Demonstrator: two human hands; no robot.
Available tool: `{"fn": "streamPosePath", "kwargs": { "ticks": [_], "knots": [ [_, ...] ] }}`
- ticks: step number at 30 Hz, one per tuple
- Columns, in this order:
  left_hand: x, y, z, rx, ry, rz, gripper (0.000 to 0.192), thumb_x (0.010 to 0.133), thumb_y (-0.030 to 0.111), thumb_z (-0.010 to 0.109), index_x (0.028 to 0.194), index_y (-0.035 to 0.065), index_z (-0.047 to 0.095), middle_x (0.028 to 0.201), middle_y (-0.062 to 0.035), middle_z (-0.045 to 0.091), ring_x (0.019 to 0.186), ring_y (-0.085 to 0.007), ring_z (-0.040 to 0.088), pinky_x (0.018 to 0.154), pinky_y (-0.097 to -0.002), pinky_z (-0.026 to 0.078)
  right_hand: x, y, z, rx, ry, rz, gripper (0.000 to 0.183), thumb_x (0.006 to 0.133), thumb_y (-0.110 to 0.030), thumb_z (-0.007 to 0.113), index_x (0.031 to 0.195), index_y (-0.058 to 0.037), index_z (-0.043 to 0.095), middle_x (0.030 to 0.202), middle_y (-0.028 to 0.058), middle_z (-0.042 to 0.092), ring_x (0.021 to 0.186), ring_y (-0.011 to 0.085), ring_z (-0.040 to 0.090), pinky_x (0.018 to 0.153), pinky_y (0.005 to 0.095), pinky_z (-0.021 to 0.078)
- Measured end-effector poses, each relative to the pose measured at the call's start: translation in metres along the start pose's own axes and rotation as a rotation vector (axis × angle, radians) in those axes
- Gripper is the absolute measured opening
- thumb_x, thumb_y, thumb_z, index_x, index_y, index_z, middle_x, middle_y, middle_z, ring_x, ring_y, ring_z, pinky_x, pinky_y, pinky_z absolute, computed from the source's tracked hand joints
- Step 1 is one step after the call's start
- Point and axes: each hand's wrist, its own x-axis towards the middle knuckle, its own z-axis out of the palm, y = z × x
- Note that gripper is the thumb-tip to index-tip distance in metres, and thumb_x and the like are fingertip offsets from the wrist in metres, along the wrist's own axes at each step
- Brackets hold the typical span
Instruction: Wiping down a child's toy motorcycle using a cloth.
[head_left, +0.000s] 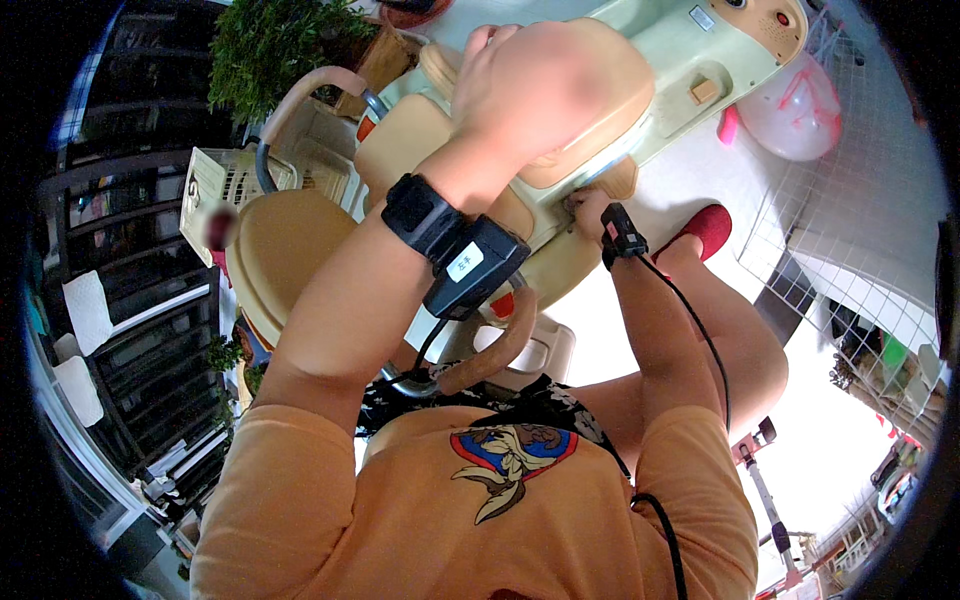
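Note:
In front of me stands a large pale-green and tan plastic unit (667, 120) with a rounded tan pad (600, 60). My left hand (517, 90) lies over the left part of that pad, fingers bent at its far side. The back of the hand hides whatever its fingers touch. Lower down, my right hand (589, 208) reaches against the underside edge of the unit, beside a tan lug (619, 180). Its fingertips are hidden there. Black strapped devices sit on both my wrists; cables run from them. A second, round tan pad (289, 255) lies to the left of my left forearm.
Curved padded handles (319, 79) stick out from the unit; another padded handle (495, 349) is near my lap. A balloon (791, 112) and a wire grid panel (810, 225) stand at right. A leafy plant (281, 52) and a cream plastic basket (225, 180) are at left.

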Motion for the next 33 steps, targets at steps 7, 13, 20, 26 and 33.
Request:
{"fn": "streamPosePath", "kwargs": {
  "ticks": [7,13,20,26,33],
  "knots": [
    [-0.003,-0.006,-0.003,0.042,-0.021,-0.052,0.023,0.079,0.036,0.062,0.088,0.0168,0.072,0.103,-0.0011,0.067,0.097,-0.0235,0.060,0.092,-0.0365,0.037,-0.025,-0.055,-0.061,0.453,-0.105,0.173,0.027,0.081,-0.007,0.056,0.103,-0.0077,0.073,0.104,0.0136,0.070,0.091,0.0254,0.065,0.082,0.0324,0.0500],
    [0.001,0.001,0.002,0.021,0.000,0.007,0.021,0.080,0.036,0.065,0.087,0.0172,0.073,0.113,0.0000,0.066,0.097,-0.0241,0.061,0.092,-0.0385,0.038,-0.041,0.009,-0.061,1.226,0.183,0.403,0.018,0.085,-0.014,0.061,0.098,-0.0043,0.070,0.091,0.0084,0.067,0.078,0.0206,0.062,0.071,0.0337,0.0503],
    [0.002,0.004,0.006,0.044,0.006,0.019,0.021,0.080,0.035,0.064,0.086,0.0170,0.072,0.110,-0.0003,0.067,0.097,-0.0244,0.062,0.092,-0.0392,0.038,-0.028,0.001,-0.033,0.579,0.253,0.095,0.023,0.084,-0.022,0.061,0.098,-0.0074,0.073,0.093,0.0118,0.071,0.088,0.0248,0.065,0.077,0.0337,0.0510],
    [-0.001,0.002,-0.005,-0.031,-0.001,-0.001,0.022,0.080,0.036,0.064,0.087,0.0169,0.073,0.111,0.0002,0.067,0.097,-0.0247,0.061,0.091,-0.0390,0.039,-0.039,-0.046,-0.045,-0.018,0.226,-0.007,0.020,0.084,-0.022,0.057,0.094,-0.0150,0.074,0.096,0.0126,0.068,0.095,0.0328,0.064,0.080,0.0425,0.0518],
    [0.000,0.001,0.000,-0.019,0.043,0.008,0.021,0.079,0.036,0.064,0.085,0.0172,0.073,0.111,0.0003,0.067,0.097,-0.0247,0.061,0.090,-0.0390,0.039,-0.040,-0.043,-0.054,-0.379,0.002,0.072,0.023,0.085,-0.020,0.053,0.088,-0.0079,0.073,0.094,0.0167,0.069,0.087,0.0356,0.068,0.074,0.0446,0.0552]
  ]
}}
